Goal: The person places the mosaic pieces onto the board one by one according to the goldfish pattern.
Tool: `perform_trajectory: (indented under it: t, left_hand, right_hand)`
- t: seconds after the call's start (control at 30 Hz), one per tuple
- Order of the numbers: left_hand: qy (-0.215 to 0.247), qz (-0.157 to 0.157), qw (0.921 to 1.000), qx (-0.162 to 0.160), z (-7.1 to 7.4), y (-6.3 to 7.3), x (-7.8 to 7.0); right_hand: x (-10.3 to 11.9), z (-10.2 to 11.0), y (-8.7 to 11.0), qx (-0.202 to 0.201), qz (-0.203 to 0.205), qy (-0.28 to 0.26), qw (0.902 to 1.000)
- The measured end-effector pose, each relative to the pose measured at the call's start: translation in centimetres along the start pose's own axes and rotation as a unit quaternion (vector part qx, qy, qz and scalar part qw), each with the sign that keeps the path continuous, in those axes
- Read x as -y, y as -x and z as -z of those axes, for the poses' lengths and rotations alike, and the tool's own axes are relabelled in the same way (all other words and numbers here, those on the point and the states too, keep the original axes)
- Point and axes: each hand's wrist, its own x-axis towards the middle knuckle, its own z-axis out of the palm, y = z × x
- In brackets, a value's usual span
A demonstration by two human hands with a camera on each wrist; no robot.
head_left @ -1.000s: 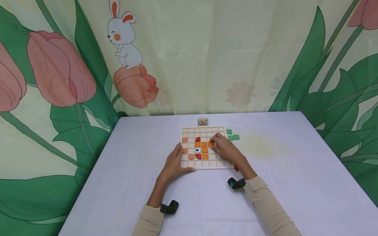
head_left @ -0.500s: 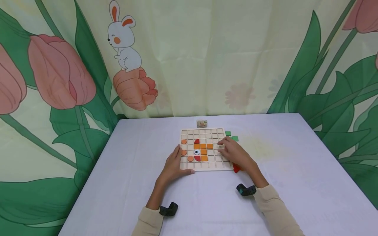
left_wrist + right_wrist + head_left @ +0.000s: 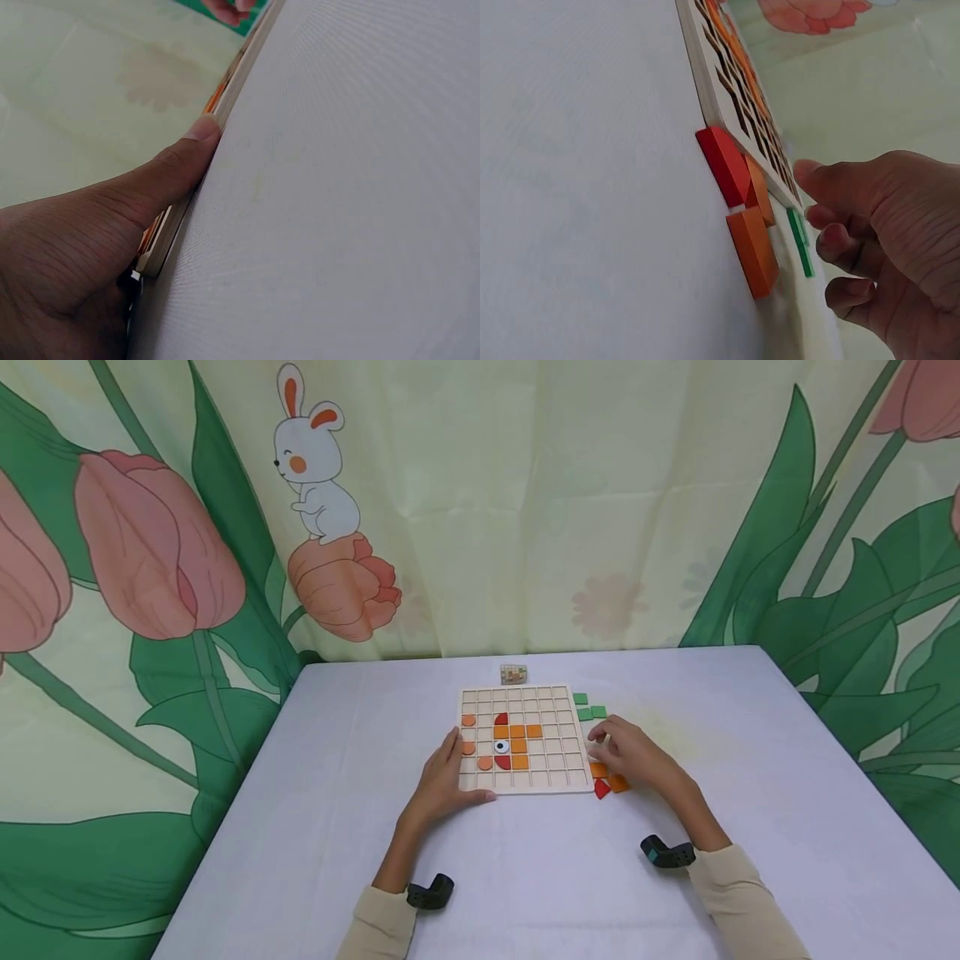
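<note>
A light wooden grid board lies on the table. On it sit orange square tiles, two red quarter-round pieces, a white eye piece and three peach discs. My left hand rests at the board's front left corner, fingers straight along the left side, thumb against the front edge. My right hand hovers just off the board's right edge, fingers loosely bent, with nothing seen between them. Below it lie loose orange tiles and a red piece.
Green tiles lie by the board's far right corner. A small patterned block or card stands behind the board. The table has a white cloth, and a printed curtain hangs behind it.
My right hand has let go of an orange tile, left in the grid, and moved right, off the board to the loose pieces. My left hand has stayed in place.
</note>
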Motion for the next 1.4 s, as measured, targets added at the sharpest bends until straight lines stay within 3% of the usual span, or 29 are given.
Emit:
perform_trajectory:
  t: [0.47, 1.13, 1.4]
  left_hand:
    - [0.001, 0.001, 1.0, 0.003, -0.1, -0.2, 0.0]
    - [-0.001, 0.001, 1.0, 0.0, -0.4, -0.3, 0.3]
    - [-0.005, 0.002, 1.0, 0.0, -0.2, -0.2, 0.1]
  right_hand:
    - [-1.6, 0.6, 1.7, 0.049, 0.045, -0.028, 0.9974]
    - [-1.7, -0.5, 0.9, 0.029, 0.026, -0.033, 0.9987]
    - [-1.8, -0.6, 0.5, -0.008, 0.043, -0.027, 0.9987]
